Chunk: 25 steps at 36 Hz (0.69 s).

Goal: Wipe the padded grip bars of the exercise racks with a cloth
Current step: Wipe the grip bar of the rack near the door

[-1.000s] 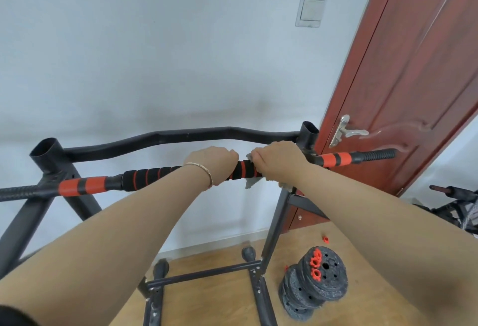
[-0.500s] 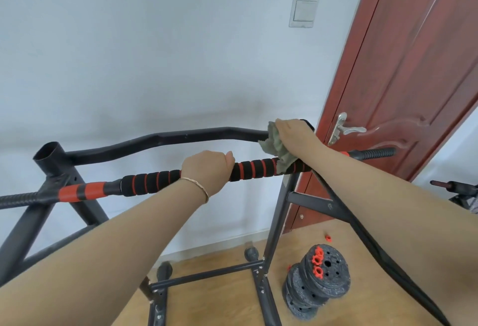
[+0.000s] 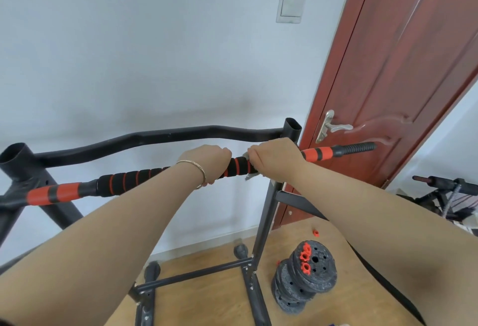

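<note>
Head view: both forearms reach forward to the padded grip bar (image 3: 134, 179), a black foam sleeve ringed with thin red bands that runs nearly level across the black rack (image 3: 155, 136), just in front of the rack's curved upper tube. The left hand (image 3: 207, 162) is clenched over the foam near the middle of the bar, knuckles up, with a thin bracelet (image 3: 200, 171) at the wrist. The right hand (image 3: 274, 160) sits just beside it, with a short stretch of foam showing between the two. It is closed round the bar with the cloth (image 3: 249, 176) under its fingers (only small grey corners stick out above and below the fist, so how far the cloth wraps the foam cannot be told). Past the right hand the bar goes on as an orange-and-black sleeve (image 3: 316, 153) and a ribbed black end close to the red-brown door (image 3: 401, 67) and its metal handle (image 3: 333, 127). A light switch (image 3: 291, 4) is on the pale wall. Down on the wooden floor (image 3: 207, 299), just beside the rack's right upright, a stack of dark weight plates (image 3: 305, 281) leans, with orange collars on the top plate.
</note>
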Tool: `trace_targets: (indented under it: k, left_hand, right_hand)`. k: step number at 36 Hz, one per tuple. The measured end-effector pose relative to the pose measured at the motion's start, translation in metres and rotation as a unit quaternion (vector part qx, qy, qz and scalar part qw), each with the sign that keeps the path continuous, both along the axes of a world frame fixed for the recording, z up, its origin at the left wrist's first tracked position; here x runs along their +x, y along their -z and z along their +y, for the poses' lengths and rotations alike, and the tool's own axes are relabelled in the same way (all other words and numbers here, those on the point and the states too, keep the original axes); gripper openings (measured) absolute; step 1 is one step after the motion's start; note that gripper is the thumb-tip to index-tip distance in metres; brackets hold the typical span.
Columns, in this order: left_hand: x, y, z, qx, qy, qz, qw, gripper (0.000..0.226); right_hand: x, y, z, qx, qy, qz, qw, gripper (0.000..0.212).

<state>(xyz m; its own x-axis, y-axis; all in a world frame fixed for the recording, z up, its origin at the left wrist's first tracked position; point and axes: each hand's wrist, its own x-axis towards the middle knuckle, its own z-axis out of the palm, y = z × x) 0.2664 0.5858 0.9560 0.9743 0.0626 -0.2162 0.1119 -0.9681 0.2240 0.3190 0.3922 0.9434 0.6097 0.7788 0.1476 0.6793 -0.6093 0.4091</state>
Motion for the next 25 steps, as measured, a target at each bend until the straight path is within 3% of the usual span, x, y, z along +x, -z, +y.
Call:
trace_targets:
  k: [1,4,7,10,13,18,20,22,23,25]
  left_hand:
    - [-0.001,-0.001,0.000,0.052,0.032,-0.020,0.998,0.006]
    - [-0.006,0.005,0.002,0.166,0.093,-0.083,0.978,0.028]
    - [-0.019,0.016,-0.002,0.262,0.108,-0.143,0.948,0.038]
    - [-0.035,0.025,-0.006,0.272,0.096,-0.215,0.933,0.011]
    - [-0.038,0.023,-0.006,0.261,0.103,-0.232,0.932,0.021]
    - [-0.025,0.003,0.022,0.190,0.063,-0.196,0.960,0.027]
    - [-0.022,-0.001,0.038,0.165,0.030,-0.138,0.976,0.027]
    - [-0.022,0.000,0.047,0.102,-0.010,-0.051,0.993,0.019]
    - [-0.022,0.005,0.048,0.066,-0.025,-0.026,0.997,0.029]
    - [-0.023,0.008,0.044,0.051,-0.032,-0.015,0.998,0.028]
  right_hand:
    - [0.002,-0.003,0.003,-0.009,0.012,0.022,1.000,0.022]
    - [0.012,-0.013,0.013,0.025,0.059,0.135,0.989,0.016]
    - [0.025,-0.018,0.022,0.057,0.128,0.270,0.953,0.014]
    - [0.037,-0.020,0.025,0.160,0.215,0.357,0.895,0.034]
    - [0.040,-0.024,0.022,0.236,0.224,0.332,0.886,0.037]
    - [0.015,-0.030,0.008,0.356,0.134,0.278,0.882,0.046]
    - [-0.004,-0.024,0.010,0.314,0.081,0.238,0.916,0.044]
    - [-0.021,-0.012,0.018,0.204,0.025,0.152,0.967,0.029]
    - [-0.028,-0.002,0.022,0.149,-0.006,0.092,0.985,0.024]
    - [-0.036,0.011,0.027,0.126,-0.015,0.036,0.991,0.033]
